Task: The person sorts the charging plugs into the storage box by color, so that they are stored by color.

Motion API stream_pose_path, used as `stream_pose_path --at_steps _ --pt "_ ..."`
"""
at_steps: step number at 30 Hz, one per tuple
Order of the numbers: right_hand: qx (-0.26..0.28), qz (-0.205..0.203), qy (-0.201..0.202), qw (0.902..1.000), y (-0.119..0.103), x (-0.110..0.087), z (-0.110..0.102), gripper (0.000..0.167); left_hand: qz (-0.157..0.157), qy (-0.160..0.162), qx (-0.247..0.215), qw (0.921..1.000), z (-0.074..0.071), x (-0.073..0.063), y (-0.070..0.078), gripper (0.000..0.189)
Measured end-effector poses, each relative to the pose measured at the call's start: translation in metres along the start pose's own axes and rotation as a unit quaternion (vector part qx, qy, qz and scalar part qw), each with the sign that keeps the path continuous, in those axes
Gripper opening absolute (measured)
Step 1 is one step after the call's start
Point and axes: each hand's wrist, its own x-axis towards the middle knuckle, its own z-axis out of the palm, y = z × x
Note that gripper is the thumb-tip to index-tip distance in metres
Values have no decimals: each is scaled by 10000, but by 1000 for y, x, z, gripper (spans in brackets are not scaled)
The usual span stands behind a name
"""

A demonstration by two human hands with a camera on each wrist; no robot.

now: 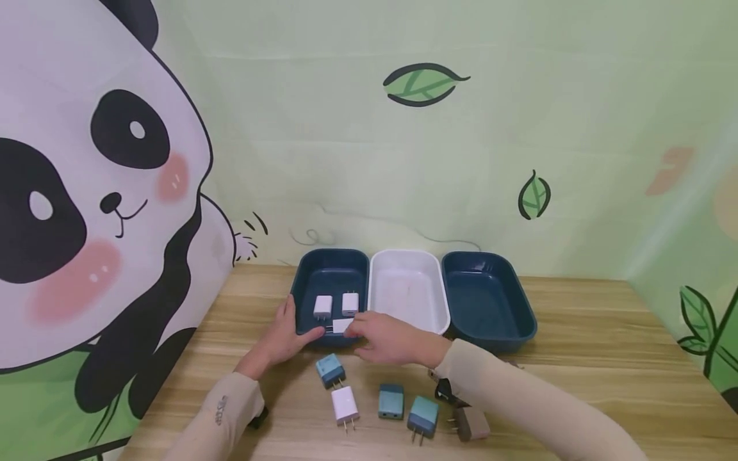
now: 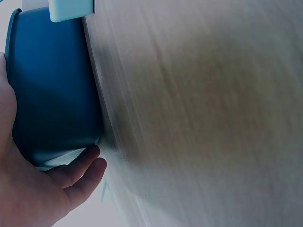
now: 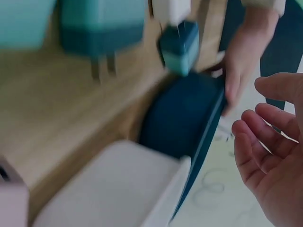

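My left hand (image 1: 280,336) holds the near-left corner of a dark blue tray (image 1: 301,282). Its thumb lies at the front rim and its fingers reach along the outer side; the left wrist view shows two fingers (image 2: 80,177) past the tray's corner. Inside that tray lie two white plug chargers (image 1: 323,307) and, close to the front rim, a third white charger (image 1: 340,326). Over the third one hovers my right hand (image 1: 392,339), fingertips beside it. In the right wrist view the right hand's thumb and loosely bent fingers (image 3: 270,137) stand apart with nothing between them.
A white tray (image 1: 408,256) and another dark blue tray (image 1: 521,320) stand alongside. In front lie a blue charger (image 1: 330,370), a white charger (image 1: 344,404), two teal chargers (image 1: 391,401), a grey-brown charger (image 1: 473,424) and a black item (image 1: 445,390) partly under the right sleeve.
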Motion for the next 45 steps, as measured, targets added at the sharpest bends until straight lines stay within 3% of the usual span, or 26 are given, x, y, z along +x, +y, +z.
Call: stream_pose_path --at_steps 8,16,24,34,45 --pt "174 -514 -673 9963 -13 -11 34 35 -18 19 22 10000 0 1 1 115" --pt "489 -333 -1240 9905 -17 -11 52 48 -34 0 14 10000 0 0 0 115" --pt "593 -412 -1325 9885 -14 -6 61 49 -27 2 36 10000 1 0 -1 115" --pt "210 -496 -1401 9887 -17 -2 61 53 -57 -18 17 10000 0 0 1 115" --pt "401 -502 -1550 9858 -17 0 59 47 -22 -16 13 10000 -1 0 1 113"
